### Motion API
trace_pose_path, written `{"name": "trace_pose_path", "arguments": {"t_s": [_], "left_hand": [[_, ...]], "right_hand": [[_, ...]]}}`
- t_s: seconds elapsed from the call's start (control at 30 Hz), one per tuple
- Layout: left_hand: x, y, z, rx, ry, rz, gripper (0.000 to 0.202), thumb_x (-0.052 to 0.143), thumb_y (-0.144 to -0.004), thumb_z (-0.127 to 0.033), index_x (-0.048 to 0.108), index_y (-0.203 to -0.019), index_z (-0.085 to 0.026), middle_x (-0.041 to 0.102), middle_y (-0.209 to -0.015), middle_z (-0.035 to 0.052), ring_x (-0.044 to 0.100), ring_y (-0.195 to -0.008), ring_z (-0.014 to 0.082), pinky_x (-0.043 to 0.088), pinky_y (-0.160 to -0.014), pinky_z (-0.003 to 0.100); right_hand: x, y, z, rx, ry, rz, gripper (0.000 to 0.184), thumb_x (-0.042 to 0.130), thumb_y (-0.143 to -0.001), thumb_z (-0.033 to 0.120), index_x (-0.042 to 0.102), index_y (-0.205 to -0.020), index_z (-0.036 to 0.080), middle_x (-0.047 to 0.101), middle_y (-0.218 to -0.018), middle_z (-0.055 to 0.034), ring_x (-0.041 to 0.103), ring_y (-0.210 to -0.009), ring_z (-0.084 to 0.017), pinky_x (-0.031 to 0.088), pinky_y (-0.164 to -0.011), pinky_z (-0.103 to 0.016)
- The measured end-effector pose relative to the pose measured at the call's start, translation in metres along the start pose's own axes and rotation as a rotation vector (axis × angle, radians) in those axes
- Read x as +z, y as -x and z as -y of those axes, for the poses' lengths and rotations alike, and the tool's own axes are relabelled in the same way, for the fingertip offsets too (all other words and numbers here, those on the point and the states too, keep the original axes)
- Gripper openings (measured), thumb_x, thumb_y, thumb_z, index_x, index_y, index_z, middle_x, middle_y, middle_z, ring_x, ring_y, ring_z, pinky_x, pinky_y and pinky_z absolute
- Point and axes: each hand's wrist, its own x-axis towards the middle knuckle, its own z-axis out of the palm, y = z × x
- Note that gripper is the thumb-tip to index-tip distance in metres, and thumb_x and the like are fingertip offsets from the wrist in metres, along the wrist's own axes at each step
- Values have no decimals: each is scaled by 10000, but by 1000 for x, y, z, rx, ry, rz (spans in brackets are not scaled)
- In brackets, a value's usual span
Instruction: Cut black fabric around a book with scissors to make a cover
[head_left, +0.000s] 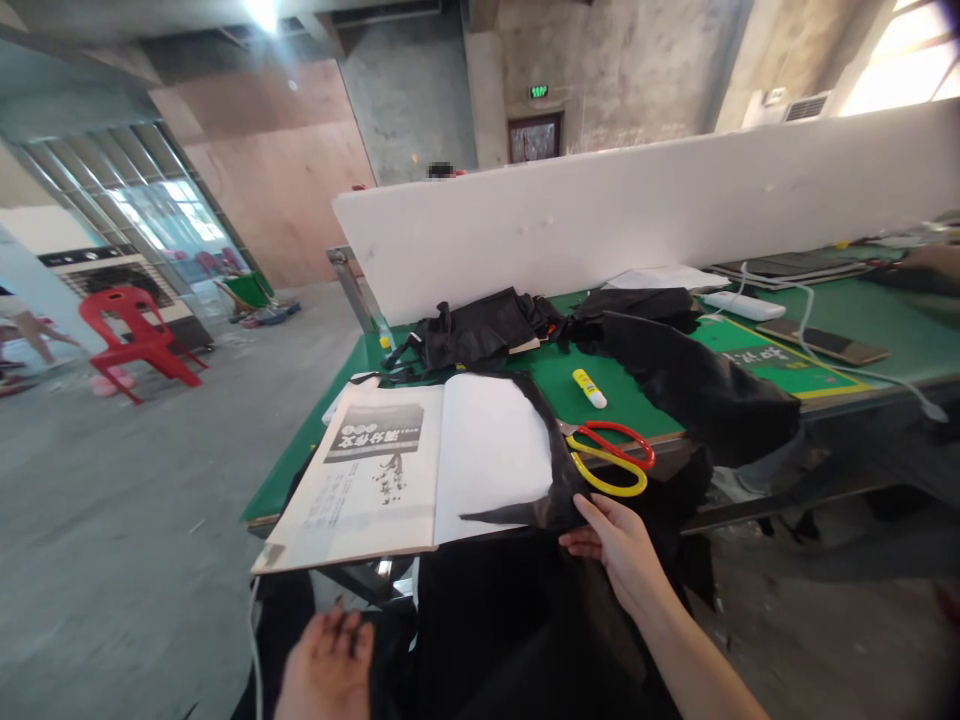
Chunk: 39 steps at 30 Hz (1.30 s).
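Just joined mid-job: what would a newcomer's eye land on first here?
The large open paper book lies at the near edge of the green table, with a black cloth draped across its right page. The right hand appears to pinch that cloth's near corner, just below the red- and yellow-handled scissors; the left hand rests lower, on dark fabric. Far left, a red plastic chair stands on the grey floor.
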Motion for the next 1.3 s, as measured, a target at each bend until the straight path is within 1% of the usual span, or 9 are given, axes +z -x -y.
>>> {"name": "trace_pose_path", "arguments": {"t_s": [0.07,0.17,0.33,0.57,0.7,0.97,1.1,1.2,1.3], "left_hand": [[14,17,28,-74,-7,48,73,519,-749,-185,529,-796,-240,605,-764,6,600,-659,137,528,-602,267],[42,38,59,-301,-27,348,153,615,-704,-267,515,-798,-200,549,-617,-18,509,-473,115,453,-444,252],[87,40,71,-287,-144,763,436,679,-648,-482,540,-897,-153,600,-662,19,565,-515,155,448,-449,278],[119,18,67,-334,-233,802,478,587,-636,-611,533,-625,-136,536,-503,24,539,-444,164,361,-385,250],[119,25,63,-262,-180,772,472,624,-590,-597,514,-540,-140,505,-455,10,521,-431,148,339,-402,241],[114,37,60,-75,-207,704,329,571,-757,-411,551,-586,-130,554,-525,17,530,-506,133,376,-493,255],[112,34,63,-57,-243,707,345,567,-764,-422,571,-591,-123,560,-527,23,525,-510,133,388,-516,260],[113,34,64,-21,-253,724,364,546,-780,-431,563,-575,-131,552,-516,21,520,-511,133,397,-536,263],[113,35,64,6,-261,725,407,516,-799,-472,549,-567,-139,523,-496,6,514,-501,130,388,-529,258]], "right_hand": [[-1,-1,2,21,-2,1,378,694,-707,445,538,-877,145,633,-647,-4,663,-571,-180,523,-491,-229],[-1,-2,7,113,7,33,437,647,-734,492,544,-971,139,682,-809,-70,679,-633,-215,537,-505,-266],[0,-6,12,257,77,161,433,642,-747,471,537,-975,118,693,-791,-115,685,-687,-232,547,-549,-277],[2,-8,24,161,150,168,345,702,-709,383,552,-904,142,687,-780,-49,665,-587,-161,525,-501,-214],[3,-8,32,126,208,158,367,705,-697,402,557,-906,140,674,-730,-33,646,-538,-141,492,-458,-196],[-4,-4,29,96,485,169,385,575,-756,552,533,-801,172,674,-659,-45,627,-506,-171,431,-426,-241],[-21,10,51,-302,1031,-143,424,453,-805,603,584,-781,200,659,-627,-20,598,-505,-166,426,-501,-276],[-35,4,68,-662,1327,-407,354,497,-809,533,596,-914,210,675,-815,-42,625,-769,-210,450,-672,-304],[-45,-17,74,-808,1618,-327,358,534,-809,437,572,-1038,165,637,-1011,-110,560,-987,-266,424,-803,-344]]}}
